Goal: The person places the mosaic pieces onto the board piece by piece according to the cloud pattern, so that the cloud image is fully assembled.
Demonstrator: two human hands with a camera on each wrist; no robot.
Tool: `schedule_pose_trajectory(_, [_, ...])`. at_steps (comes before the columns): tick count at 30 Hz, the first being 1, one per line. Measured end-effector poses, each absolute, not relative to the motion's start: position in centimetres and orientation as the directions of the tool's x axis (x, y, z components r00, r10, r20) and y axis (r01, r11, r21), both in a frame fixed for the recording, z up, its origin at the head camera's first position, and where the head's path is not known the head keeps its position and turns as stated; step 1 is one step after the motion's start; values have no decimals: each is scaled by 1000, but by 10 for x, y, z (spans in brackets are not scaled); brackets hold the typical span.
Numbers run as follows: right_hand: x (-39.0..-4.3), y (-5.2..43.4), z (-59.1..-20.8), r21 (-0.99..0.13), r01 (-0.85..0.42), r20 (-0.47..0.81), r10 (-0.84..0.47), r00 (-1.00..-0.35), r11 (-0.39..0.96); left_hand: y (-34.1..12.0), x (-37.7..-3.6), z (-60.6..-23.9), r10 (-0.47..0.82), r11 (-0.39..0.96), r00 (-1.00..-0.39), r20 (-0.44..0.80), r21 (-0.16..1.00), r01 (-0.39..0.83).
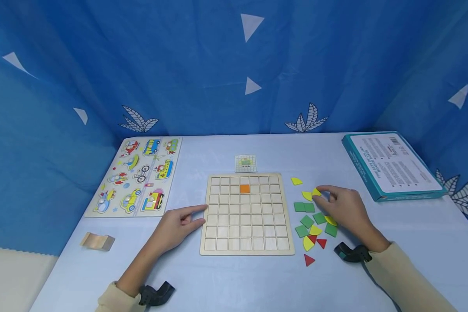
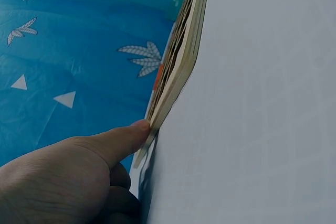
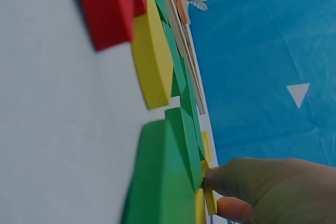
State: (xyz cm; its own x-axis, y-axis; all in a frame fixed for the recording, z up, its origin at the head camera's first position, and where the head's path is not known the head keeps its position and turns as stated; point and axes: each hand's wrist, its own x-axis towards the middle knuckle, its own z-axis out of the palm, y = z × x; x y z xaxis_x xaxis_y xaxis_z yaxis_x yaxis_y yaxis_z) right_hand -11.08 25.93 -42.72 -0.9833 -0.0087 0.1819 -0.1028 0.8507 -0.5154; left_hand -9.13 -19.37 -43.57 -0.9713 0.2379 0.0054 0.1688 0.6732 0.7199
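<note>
A wooden grid board (image 1: 245, 214) lies on the table, with one orange square tile (image 1: 245, 189) in its second row from the top. My left hand (image 1: 178, 227) touches the board's left edge with index finger and thumb; in the left wrist view, the thumb (image 2: 126, 139) meets the board's side. My right hand (image 1: 345, 210) pinches a yellow quarter-circle tile (image 1: 316, 192) at the right. The right wrist view shows thumb and finger at this yellow piece (image 3: 209, 187). Around it lie green squares (image 1: 299, 206), red triangles (image 1: 309, 260) and more yellow quarter-circles (image 1: 296, 180).
A small pattern card (image 1: 245, 163) sits just behind the board. To the left are a vehicle picture puzzle (image 1: 136, 177) and a small wooden block (image 1: 97, 242). A teal-edged box (image 1: 394, 167) stands at the back right. Blue cloth (image 1: 203, 65) hangs behind the table.
</note>
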Motion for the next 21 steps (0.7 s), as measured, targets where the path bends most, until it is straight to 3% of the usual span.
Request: schedule_pose_trajectory(21, [-112,265,-432,-529,-91,220,33,-975,844,-193,-91,-436,217,685,-976,-17,715,140])
